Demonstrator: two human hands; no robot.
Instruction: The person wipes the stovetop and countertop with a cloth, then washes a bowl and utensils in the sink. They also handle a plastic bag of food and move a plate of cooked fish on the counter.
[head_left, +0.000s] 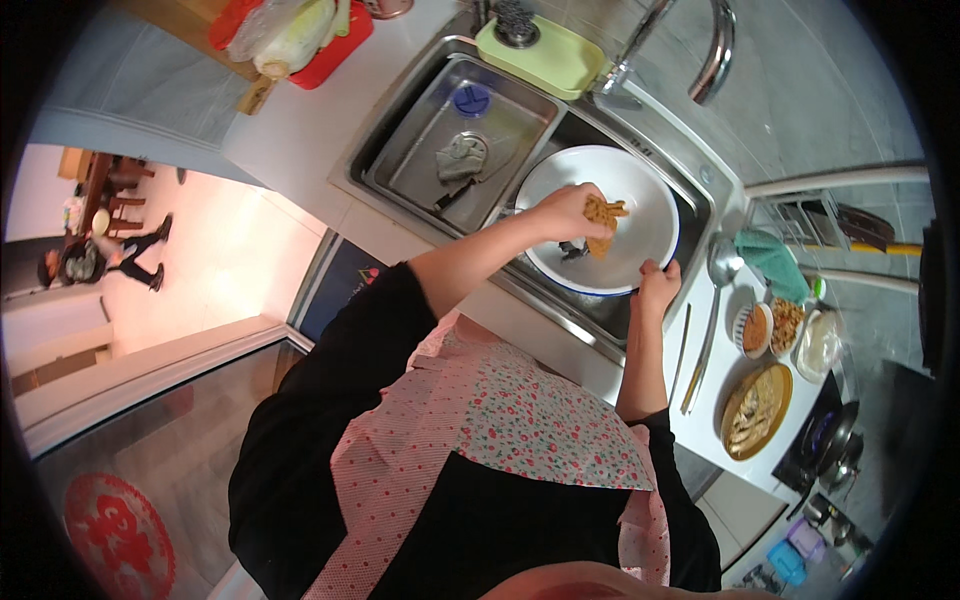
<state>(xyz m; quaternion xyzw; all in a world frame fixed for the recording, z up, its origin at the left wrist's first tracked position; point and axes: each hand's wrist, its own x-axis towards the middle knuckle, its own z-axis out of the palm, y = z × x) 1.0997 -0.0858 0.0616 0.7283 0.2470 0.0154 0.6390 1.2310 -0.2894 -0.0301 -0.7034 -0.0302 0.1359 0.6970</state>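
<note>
Basin [648, 205]: white, blue-rimmed; held item [599, 226]: golden brown. Apron [535, 415]: pink with red dots, plus red-and-green floral. Tray [555, 60]: pale yellow-green; towel [775, 264]: teal.

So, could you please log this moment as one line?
left hand: holding brown cloth-like item | right hand: gripping white basin rim | basin: over sink

A white smooth countertop [310, 140] carries a red plastic tray [348, 58] at the far left. Set into it is a double-basin stainless-steel sink [685, 150]: a crumpled grey cloth [461, 158] and a black-handled knife [456, 194] lie in the left basin, a round white blue-rimmed bowl [652, 210] over the right. Rightward rest a long steel ladle [722, 266], a small ribbed white bowl [740, 332] and an oval yellow dish [784, 386].
</note>
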